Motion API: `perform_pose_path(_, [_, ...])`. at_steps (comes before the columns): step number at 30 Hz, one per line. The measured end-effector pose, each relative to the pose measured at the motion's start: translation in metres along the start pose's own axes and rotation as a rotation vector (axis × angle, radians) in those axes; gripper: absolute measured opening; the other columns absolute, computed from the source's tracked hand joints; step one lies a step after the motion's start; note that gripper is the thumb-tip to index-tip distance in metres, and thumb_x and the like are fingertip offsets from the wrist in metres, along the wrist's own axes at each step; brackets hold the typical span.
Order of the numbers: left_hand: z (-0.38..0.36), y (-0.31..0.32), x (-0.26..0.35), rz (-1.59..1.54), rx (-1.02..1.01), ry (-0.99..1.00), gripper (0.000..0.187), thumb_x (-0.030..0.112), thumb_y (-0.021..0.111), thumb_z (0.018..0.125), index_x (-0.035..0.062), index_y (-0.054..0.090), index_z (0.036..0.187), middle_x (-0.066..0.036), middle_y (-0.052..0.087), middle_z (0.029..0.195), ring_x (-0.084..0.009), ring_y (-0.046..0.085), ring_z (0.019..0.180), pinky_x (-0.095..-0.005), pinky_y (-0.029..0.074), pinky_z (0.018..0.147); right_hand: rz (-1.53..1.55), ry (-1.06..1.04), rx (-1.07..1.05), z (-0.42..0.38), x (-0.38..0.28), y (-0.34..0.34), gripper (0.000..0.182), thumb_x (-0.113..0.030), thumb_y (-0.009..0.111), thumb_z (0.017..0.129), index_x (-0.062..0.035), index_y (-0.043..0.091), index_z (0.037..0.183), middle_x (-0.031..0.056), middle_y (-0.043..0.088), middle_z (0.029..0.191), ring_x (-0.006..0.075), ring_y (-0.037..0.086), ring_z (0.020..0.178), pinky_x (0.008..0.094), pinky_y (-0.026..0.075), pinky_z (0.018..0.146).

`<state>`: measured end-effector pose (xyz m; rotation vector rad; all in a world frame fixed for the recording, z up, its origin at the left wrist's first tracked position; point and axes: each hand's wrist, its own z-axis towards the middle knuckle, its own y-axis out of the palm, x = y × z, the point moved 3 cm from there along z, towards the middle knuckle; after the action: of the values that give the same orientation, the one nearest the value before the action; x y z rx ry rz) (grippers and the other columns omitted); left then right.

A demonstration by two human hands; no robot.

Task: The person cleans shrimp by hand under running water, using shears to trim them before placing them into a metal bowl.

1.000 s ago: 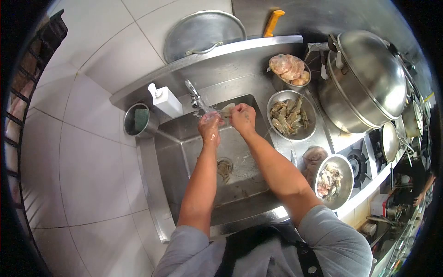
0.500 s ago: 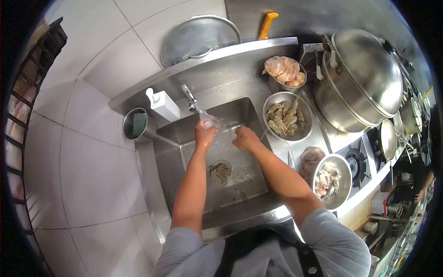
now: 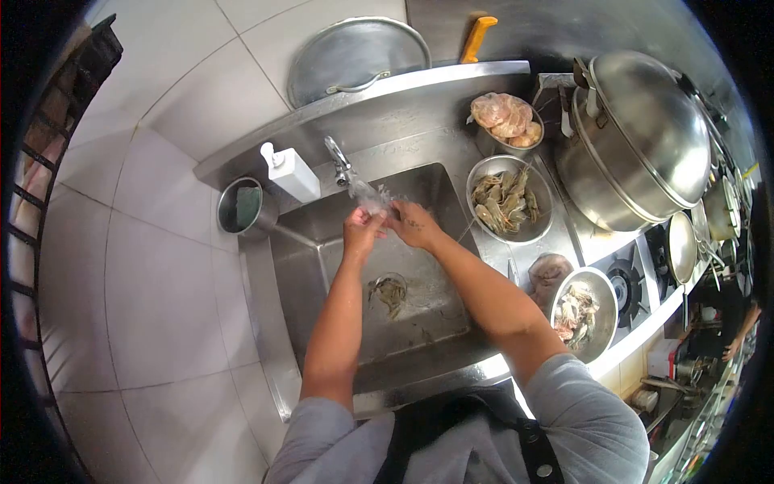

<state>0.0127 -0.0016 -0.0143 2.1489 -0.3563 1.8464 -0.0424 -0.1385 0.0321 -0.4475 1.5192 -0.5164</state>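
Note:
Under the running tap [image 3: 337,153], my left hand [image 3: 363,234] is closed on what looks like a greyish shrimp [image 3: 385,195], blurred by splashing water. My right hand [image 3: 413,224] meets it from the right, with its fingers pinched on the same shrimp. Below both hands, shrimp shells and heads [image 3: 389,295] lie around the drain of the steel sink [image 3: 322,278]. To the right of the sink stands a steel bowl of whole grey shrimp [image 3: 508,200]. Nearer to me is another bowl with pale shrimp pieces [image 3: 576,313].
A white pump bottle [image 3: 292,174] and a steel pot with a green sponge [image 3: 247,206] stand left of the tap. At the back right are a container of bagged pinkish food [image 3: 508,118] and a large lidded steamer [image 3: 637,137]. A gas burner [image 3: 621,282] sits farther right.
My right hand has moved left and up to join my left hand beneath the tap; before, they were apart. The bowls and the shells in the sink stay put.

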Motion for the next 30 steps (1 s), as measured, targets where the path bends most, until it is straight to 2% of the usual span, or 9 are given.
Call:
perform_pose_path(8, [0.001,-0.012,-0.001,-0.194,0.055,-0.147,0.037,0.023,0.062,0.089,0.0060,0.050,0.119,-0.004,0.065,0.096,-0.0166,0.062,0.081,-0.0318,0.049,0.069,-0.134,0.000,0.149,0.011,-0.011,0.003,0.029,-0.026,0.063,0.079,-0.0031,0.066,0.097,0.0231,0.065,0.089,0.0396,0.061,0.090,0.0457,0.048,0.078])
perform_pose_path(11, [0.000,-0.018,-0.002,-0.004,0.174,-0.124,0.046,0.027,0.062,0.088,0.0089,0.047,0.127,-0.002,0.065,0.102,-0.0209,0.064,0.084,-0.0350,0.048,0.074,-0.188,0.050,0.047,0.007,-0.021,-0.002,0.028,-0.025,0.063,0.080,-0.0064,0.065,0.102,0.0197,0.064,0.099,0.0358,0.060,0.100,0.0467,0.048,0.084])
perform_pose_path(15, [-0.004,-0.023,-0.010,0.010,0.301,-0.015,0.046,0.020,0.066,0.084,0.0053,0.052,0.125,-0.005,0.065,0.104,-0.0163,0.061,0.092,-0.0285,0.047,0.077,-0.330,0.012,0.090,-0.006,-0.034,-0.016,0.025,-0.023,0.065,0.079,-0.0076,0.066,0.098,0.0165,0.063,0.100,0.0339,0.059,0.100,0.0437,0.048,0.084])
perform_pose_path(17, [-0.007,-0.027,-0.017,0.360,0.072,-0.288,0.051,0.019,0.067,0.080,0.0053,0.051,0.127,-0.009,0.061,0.116,-0.0224,0.058,0.105,-0.0325,0.046,0.088,-0.405,-0.032,0.112,-0.014,-0.040,-0.024,0.025,-0.021,0.067,0.077,-0.0067,0.067,0.097,0.0158,0.063,0.099,0.0341,0.059,0.099,0.0432,0.048,0.083])
perform_pose_path(18, [-0.009,-0.031,-0.024,0.359,0.069,-0.289,0.051,0.019,0.067,0.080,0.0053,0.051,0.127,-0.009,0.061,0.116,-0.0224,0.058,0.105,-0.0325,0.046,0.088,-0.448,-0.062,0.144,-0.020,-0.049,-0.033,0.023,-0.020,0.066,0.077,-0.0074,0.067,0.096,0.0153,0.063,0.099,0.0333,0.059,0.099,0.0428,0.048,0.084])
perform_pose_path(21, [-0.012,-0.030,-0.047,0.872,0.142,-0.039,0.058,0.017,0.068,0.074,0.0039,0.051,0.128,-0.018,0.059,0.120,-0.0330,0.055,0.112,-0.0392,0.043,0.096,-0.469,-0.113,0.228,-0.053,-0.058,-0.053,0.020,-0.016,0.064,0.078,-0.0099,0.067,0.096,0.0141,0.063,0.098,0.0310,0.058,0.100,0.0414,0.048,0.084])
perform_pose_path(23, [-0.011,-0.036,-0.083,0.819,0.185,0.081,0.061,0.019,0.069,0.074,0.0038,0.050,0.130,-0.020,0.058,0.121,-0.0342,0.054,0.115,-0.0394,0.042,0.098,-0.614,-0.067,0.056,-0.086,-0.030,-0.038,0.020,-0.016,0.063,0.078,-0.0084,0.067,0.096,0.0140,0.063,0.099,0.0306,0.058,0.102,0.0412,0.048,0.085])
perform_pose_path(25, [-0.029,-0.025,-0.061,0.716,0.082,-0.104,0.063,0.026,0.072,0.074,0.0027,0.051,0.129,-0.019,0.056,0.126,-0.0322,0.054,0.117,-0.0386,0.042,0.097,-0.741,0.010,-0.109,-0.131,-0.009,-0.015,0.020,-0.015,0.061,0.076,-0.0061,0.067,0.094,0.0141,0.063,0.099,0.0301,0.058,0.103,0.0410,0.048,0.086])
perform_pose_path(30, [-0.017,-0.023,-0.065,0.763,0.045,-0.161,0.058,0.028,0.073,0.075,0.0013,0.055,0.123,-0.019,0.058,0.123,-0.0306,0.055,0.116,-0.0377,0.043,0.096,-0.532,0.093,-0.201,-0.227,0.017,-0.026,0.018,-0.015,0.062,0.075,-0.0036,0.067,0.088,0.0195,0.064,0.102,0.0309,0.063,0.095,0.0414,0.048,0.085])
